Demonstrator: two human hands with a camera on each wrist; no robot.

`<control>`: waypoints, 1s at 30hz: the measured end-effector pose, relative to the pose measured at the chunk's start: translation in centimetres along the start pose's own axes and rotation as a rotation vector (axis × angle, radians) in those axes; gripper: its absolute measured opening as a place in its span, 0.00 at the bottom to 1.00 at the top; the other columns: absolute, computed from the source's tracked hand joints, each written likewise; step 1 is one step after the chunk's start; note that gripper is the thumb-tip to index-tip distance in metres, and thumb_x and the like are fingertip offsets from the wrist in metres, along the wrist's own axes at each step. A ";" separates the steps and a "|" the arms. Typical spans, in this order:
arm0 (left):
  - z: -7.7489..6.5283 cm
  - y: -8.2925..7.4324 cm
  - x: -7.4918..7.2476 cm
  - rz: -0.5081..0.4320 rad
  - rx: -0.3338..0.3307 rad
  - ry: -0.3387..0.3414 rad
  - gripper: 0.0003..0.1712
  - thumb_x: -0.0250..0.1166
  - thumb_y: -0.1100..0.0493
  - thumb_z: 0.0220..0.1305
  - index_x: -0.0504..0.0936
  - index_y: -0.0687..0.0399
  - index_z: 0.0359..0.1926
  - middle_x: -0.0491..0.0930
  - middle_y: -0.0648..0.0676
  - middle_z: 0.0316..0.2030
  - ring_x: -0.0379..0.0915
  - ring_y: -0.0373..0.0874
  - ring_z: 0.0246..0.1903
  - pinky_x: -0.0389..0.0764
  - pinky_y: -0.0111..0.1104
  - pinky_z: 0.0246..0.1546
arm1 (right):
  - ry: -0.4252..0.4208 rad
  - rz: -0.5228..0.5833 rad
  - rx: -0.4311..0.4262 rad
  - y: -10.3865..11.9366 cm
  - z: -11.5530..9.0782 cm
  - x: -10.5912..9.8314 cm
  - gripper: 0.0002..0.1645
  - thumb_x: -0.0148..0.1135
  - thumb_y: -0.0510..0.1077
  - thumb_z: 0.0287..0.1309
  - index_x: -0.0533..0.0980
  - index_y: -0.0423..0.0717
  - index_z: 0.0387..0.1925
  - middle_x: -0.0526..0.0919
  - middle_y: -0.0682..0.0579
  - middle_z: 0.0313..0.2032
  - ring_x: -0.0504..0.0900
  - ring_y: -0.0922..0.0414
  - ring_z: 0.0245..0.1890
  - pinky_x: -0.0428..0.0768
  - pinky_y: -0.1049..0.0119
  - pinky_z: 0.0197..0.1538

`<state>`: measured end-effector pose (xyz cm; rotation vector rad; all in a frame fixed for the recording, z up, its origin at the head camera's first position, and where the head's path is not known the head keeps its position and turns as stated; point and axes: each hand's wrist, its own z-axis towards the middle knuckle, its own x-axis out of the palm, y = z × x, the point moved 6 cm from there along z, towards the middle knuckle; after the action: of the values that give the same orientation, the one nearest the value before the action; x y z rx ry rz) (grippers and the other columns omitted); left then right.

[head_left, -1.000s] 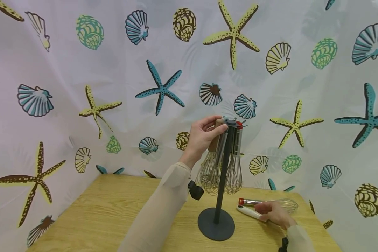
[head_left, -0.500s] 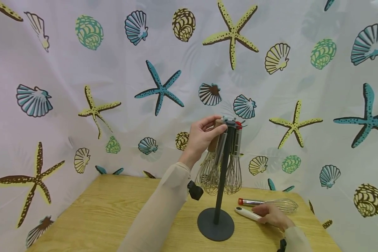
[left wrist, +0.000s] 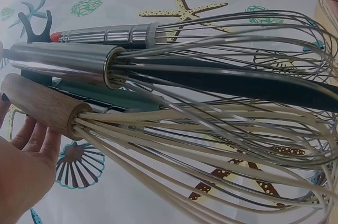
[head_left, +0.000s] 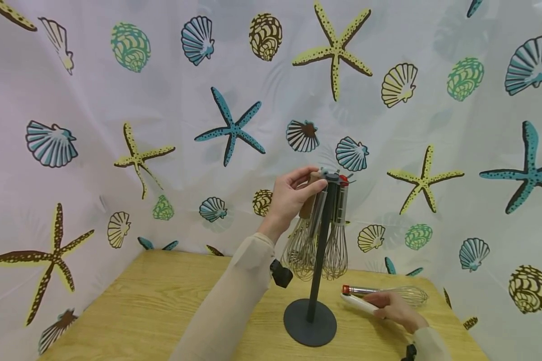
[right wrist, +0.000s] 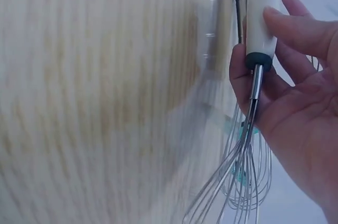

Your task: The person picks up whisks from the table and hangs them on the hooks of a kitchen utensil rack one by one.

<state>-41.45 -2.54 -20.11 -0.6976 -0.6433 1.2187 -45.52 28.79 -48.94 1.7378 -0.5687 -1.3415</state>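
Observation:
At the top of a dark whisk stand (head_left: 323, 240), my left hand (head_left: 293, 193) curls its fingers and thumb round the upper end of a wooden-handled whisk (left wrist: 47, 105). A steel-handled whisk (left wrist: 63, 61) hangs beside it, close to the thumb. Low over the table on the right, my right hand (head_left: 397, 308) grips a white-handled whisk (right wrist: 262, 18), thumb on one side of the handle and fingers behind. Its dark collar and wire loops show in the right wrist view; in the head view my hand hides the loops.
Behind the white handle, a whisk with a red-ended steel handle (head_left: 361, 290) lies on the wooden table (head_left: 162, 301). Another red-topped whisk (head_left: 340, 205) hangs on the stand's right side. The stand's round base (head_left: 309, 331) rests on the table. A shell-patterned curtain (head_left: 235, 60) surrounds the back and sides.
The white handle first shifted a little left, then its end rose and swung back right, now overlapping the red-ended handle in the head view. My left hand has stayed at the stand's top.

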 end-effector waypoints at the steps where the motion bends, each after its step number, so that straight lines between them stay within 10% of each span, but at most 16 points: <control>1: 0.0 0.0 0.0 -0.001 0.000 0.002 0.24 0.69 0.59 0.62 0.79 0.58 0.59 0.80 0.57 0.57 0.76 0.45 0.57 0.78 0.43 0.57 | 0.005 0.010 -0.002 0.1 -0.1 0.0 0.27 0.63 0.31 0.57 0.74 0.33 0.60 0.80 0.35 0.55 0.81 0.50 0.48 0.81 0.56 0.42; 30: 0.1 0.1 0.2 0.013 0.019 -0.009 0.25 0.69 0.59 0.62 0.79 0.59 0.60 0.80 0.59 0.57 0.76 0.45 0.59 0.77 0.41 0.59 | -0.199 0.147 -0.110 5.0 -0.9 -2.1 0.26 0.54 0.32 0.67 0.70 0.40 0.66 0.72 0.33 0.63 0.77 0.44 0.57 0.81 0.56 0.50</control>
<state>-41.55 -2.33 -20.11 -0.6822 -0.6347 1.2394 -44.66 28.07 -43.57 1.4553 -0.7066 -1.4224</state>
